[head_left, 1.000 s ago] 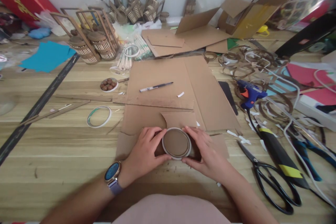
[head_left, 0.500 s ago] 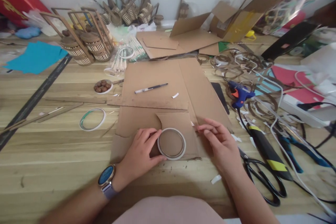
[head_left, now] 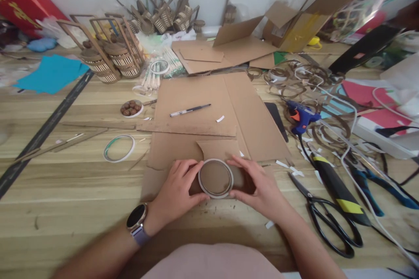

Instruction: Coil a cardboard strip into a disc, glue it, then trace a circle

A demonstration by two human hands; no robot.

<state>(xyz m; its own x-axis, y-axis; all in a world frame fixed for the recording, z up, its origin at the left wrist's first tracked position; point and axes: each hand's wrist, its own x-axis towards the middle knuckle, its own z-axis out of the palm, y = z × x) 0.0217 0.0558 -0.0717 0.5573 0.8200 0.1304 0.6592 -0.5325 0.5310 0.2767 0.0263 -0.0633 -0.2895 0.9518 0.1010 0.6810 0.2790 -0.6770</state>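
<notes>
In front of me a round ring (head_left: 200, 179) with a white rim and brown inner wall, like a roll of tape, sits on the cardboard (head_left: 193, 150). My left hand (head_left: 180, 187) grips its left side, thumb at the near edge and fingers at the far edge. On the opposite side, my right hand (head_left: 257, 187) curves its thumb and fingers against the ring. Brown cardboard shows through the middle of it. A watch (head_left: 136, 216) is on my left wrist. Beyond the ring, a pen (head_left: 190, 110) lies on a larger cardboard sheet (head_left: 196, 89).
Scissors (head_left: 330, 222), a yellow-and-black-handled tool (head_left: 338, 187), pliers (head_left: 369, 183) and a blue glue gun (head_left: 301, 117) lie on the right among cables. To the left are another tape roll (head_left: 119, 148), a dish of brown balls (head_left: 131, 108) and small slatted baskets (head_left: 101, 65).
My right hand has moved left from beside the cardboard onto the right side of the ring, its fingers now curved round it. My left hand keeps its hold.
</notes>
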